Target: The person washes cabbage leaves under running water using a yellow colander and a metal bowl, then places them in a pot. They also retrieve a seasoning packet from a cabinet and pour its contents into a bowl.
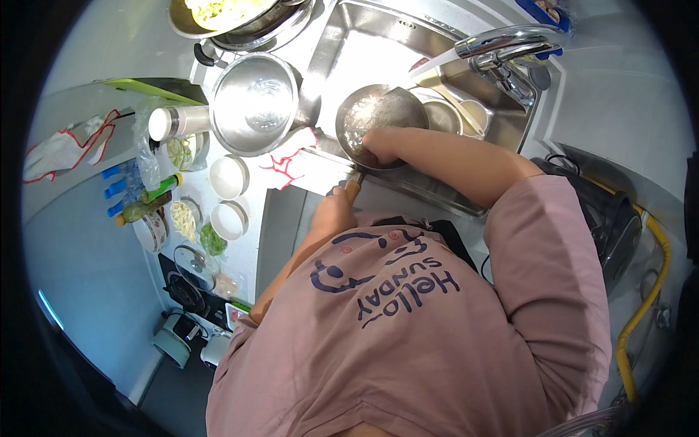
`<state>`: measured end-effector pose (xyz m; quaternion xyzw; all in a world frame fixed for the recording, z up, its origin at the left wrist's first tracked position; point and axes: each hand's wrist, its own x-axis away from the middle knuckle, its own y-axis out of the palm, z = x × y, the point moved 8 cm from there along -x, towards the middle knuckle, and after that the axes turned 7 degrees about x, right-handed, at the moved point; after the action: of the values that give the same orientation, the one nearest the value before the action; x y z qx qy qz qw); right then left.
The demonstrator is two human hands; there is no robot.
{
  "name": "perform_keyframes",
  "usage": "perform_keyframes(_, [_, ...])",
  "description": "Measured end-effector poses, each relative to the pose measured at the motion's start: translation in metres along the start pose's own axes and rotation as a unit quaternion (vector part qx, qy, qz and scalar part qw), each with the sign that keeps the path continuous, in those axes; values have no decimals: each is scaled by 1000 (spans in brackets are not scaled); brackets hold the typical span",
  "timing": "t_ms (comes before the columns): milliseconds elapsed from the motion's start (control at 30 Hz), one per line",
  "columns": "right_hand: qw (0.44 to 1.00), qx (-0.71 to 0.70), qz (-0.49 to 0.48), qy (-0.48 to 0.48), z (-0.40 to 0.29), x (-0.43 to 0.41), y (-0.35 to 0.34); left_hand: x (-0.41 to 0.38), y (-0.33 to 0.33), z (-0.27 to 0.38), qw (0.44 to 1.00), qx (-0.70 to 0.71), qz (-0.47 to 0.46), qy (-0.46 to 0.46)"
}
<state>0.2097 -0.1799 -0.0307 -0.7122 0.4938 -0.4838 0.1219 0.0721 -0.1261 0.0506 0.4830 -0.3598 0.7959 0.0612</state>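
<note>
My left hand (334,210) grips the wooden handle (353,188) of a dark metal wok (396,112). The wok rests over the near edge of a stainless steel sink (322,82), and wet glints show inside it. My right hand (382,146) reaches down into the wok with fingers bent against its inner wall. The fingertips are hidden, so whether they hold anything cannot be told. Behind the wok, bowls (443,116) and a pale spatula (453,101) lie in the sink. Over them arches a chrome faucet (505,43).
Left of the sink stand a large steel bowl (254,104), a white-capped container (177,123) and two white bowls (226,177). A red-edged cloth (289,158) lies at the counter's edge. Farther along are bottles (144,210), a glass lid (195,266) and cut vegetables (213,239).
</note>
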Motion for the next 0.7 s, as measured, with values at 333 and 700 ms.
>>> perform_keyframes(333, [973, -43, 194, 121, 70, -40, -2, 2, -6, 4, 1000, -2, 6, 6])
perform_keyframes(700, [993, 40, -107, -19, 20, 8, 25, -3, 3, -4, 1000, 6, 3, 27])
